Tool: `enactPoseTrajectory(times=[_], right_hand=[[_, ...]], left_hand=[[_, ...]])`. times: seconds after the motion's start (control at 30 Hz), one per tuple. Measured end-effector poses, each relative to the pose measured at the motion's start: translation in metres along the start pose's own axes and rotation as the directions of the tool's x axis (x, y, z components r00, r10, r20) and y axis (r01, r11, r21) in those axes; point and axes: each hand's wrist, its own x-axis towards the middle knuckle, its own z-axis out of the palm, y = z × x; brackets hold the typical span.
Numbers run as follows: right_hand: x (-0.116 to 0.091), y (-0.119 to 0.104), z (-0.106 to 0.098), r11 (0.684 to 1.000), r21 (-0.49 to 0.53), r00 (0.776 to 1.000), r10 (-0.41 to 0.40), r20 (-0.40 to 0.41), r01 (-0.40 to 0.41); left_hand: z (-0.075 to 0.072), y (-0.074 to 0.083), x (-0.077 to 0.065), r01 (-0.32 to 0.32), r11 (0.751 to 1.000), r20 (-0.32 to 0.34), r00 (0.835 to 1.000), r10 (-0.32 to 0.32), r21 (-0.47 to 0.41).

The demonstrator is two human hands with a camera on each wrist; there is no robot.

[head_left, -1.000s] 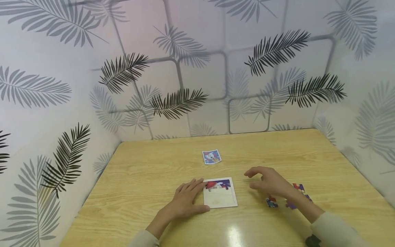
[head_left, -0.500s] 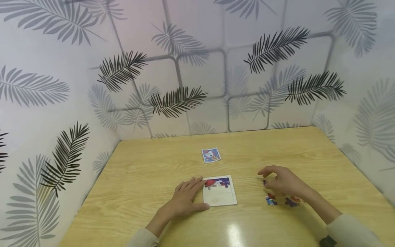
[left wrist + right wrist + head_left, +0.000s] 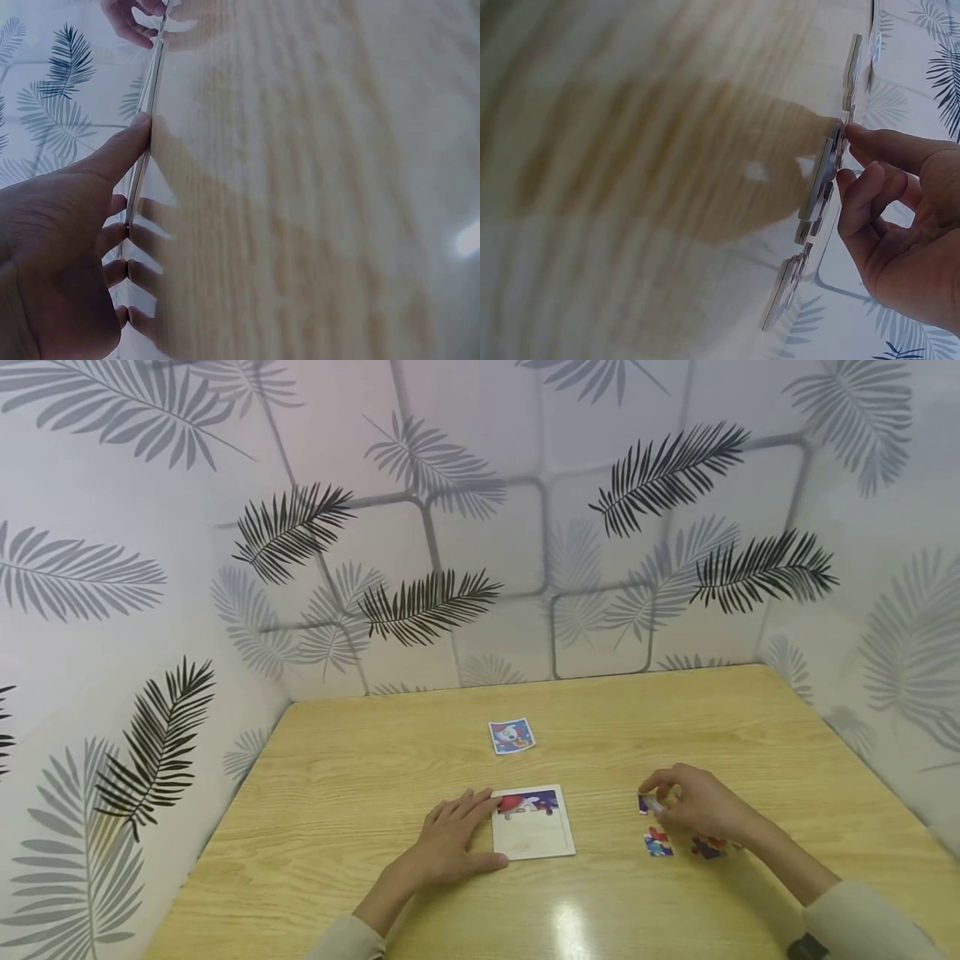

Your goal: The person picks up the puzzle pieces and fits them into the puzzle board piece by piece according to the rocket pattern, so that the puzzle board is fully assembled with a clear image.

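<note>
In the head view a white-framed puzzle board (image 3: 532,838) lies at the middle of the table, its top row filled with red, white and purple pieces. My left hand (image 3: 448,843) rests along its left side, fingers extended at the upper corner and thumb at the lower one. To the right, my right hand (image 3: 701,806) pinches a purple and white puzzle piece (image 3: 643,805) between thumb and index finger, close to the tabletop. A red and blue puzzle piece (image 3: 657,842) lies just below it. More pieces (image 3: 707,847) sit partly hidden beneath the right hand.
A small square picture card (image 3: 512,737) with a white cartoon dog lies farther back, beyond the board. The wooden table (image 3: 375,735) ends at a leaf-patterned wall (image 3: 495,627). In the right wrist view, several flat pieces (image 3: 782,291) show edge-on.
My right hand has moved right, away from the board's side and over the loose pieces, and its thumb and index finger have closed on one. The left hand stays on the board.
</note>
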Motion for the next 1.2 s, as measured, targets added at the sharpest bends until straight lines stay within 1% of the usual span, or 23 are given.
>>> enactPoseTrajectory(times=[0.1,0.2,0.3,0.43,0.57,0.77,1.0,1.07,1.2], right_hand=[[0.001,0.0,0.001,1.0,-0.022,1.0,-0.003,-0.014,0.003],[0.001,0.0,0.003,0.999,-0.042,0.999,-0.007,-0.031,0.006],[0.002,-0.001,0.004,0.998,-0.059,0.999,-0.031,-0.042,0.029],[0.003,-0.002,0.005,0.996,-0.088,0.998,-0.026,-0.048,0.022],[0.004,-0.004,0.006,0.993,-0.117,0.999,-0.005,-0.045,0.0],[0.005,-0.008,0.01,0.997,-0.071,0.999,0.0,-0.037,-0.003],[0.008,-0.015,0.013,0.999,-0.032,0.999,0.028,-0.04,-0.029],[0.01,-0.018,0.013,0.999,-0.03,0.999,0.026,-0.043,-0.027],[0.014,-0.024,0.014,0.998,-0.059,0.998,-0.009,-0.056,0.005]], left_hand=[[-0.002,0.002,-0.001,-0.01,1.0,0.007,1.0,0.01,-0.008],[-0.004,0.003,-0.001,-0.008,1.0,0.012,1.0,0.008,-0.006],[-0.004,0.003,-0.001,0.001,1.0,0.015,1.0,-0.001,0.005],[-0.005,0.003,-0.001,0.012,1.0,0.018,1.0,-0.012,0.011],[-0.005,0.003,-0.001,0.013,1.0,0.02,1.0,-0.013,0.007],[-0.004,0.004,-0.002,0.008,1.0,0.02,1.0,-0.008,0.005],[-0.003,0.003,-0.001,0.007,1.0,0.021,1.0,-0.007,0.0],[-0.003,0.003,-0.001,0.009,1.0,0.018,1.0,-0.009,0.006],[-0.004,0.003,-0.001,0.018,1.0,0.021,1.0,-0.018,0.012]])
